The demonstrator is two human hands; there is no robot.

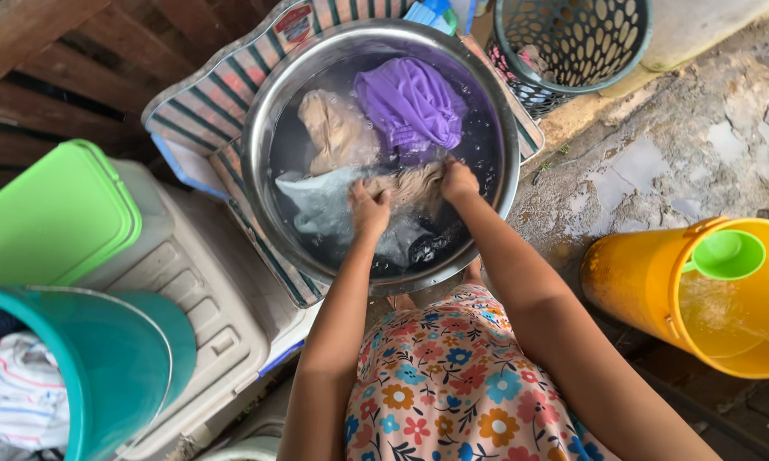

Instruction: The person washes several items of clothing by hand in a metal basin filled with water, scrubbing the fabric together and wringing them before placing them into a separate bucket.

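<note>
Scrubbing a beige cloth [414,183] at the near rim of the steel basin [265,128]: left hand [370,209] and right hand [458,181] both with fingers closed on it, knuckles close together. Best kept half under the soapy water, rubbed fold against fold, clear of the purple cloth [410,102] toward the far rim. Round red label [294,23] on the striped mat's far-left corner; blue packet [431,13] beyond the far rim.
</note>
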